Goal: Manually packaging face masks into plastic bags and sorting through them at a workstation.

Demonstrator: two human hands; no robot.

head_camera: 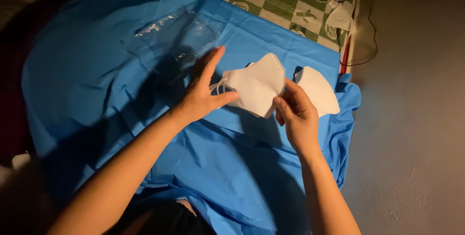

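Folded white face mask [256,87], smooth and matte with angular, faceted edges and thin elastic ear loops [219,88] at its left end, is held above a crinkled blue nonwoven sheet [97,94]. It is pinched at its lower right edge by the right hand [296,114], while its left end is gripped by the thumb of the left hand [201,94], fingers extended. A second white mask [318,89] lies just beside the right hand. A clear, glossy plastic wrapper [186,34] rests beyond the left hand.
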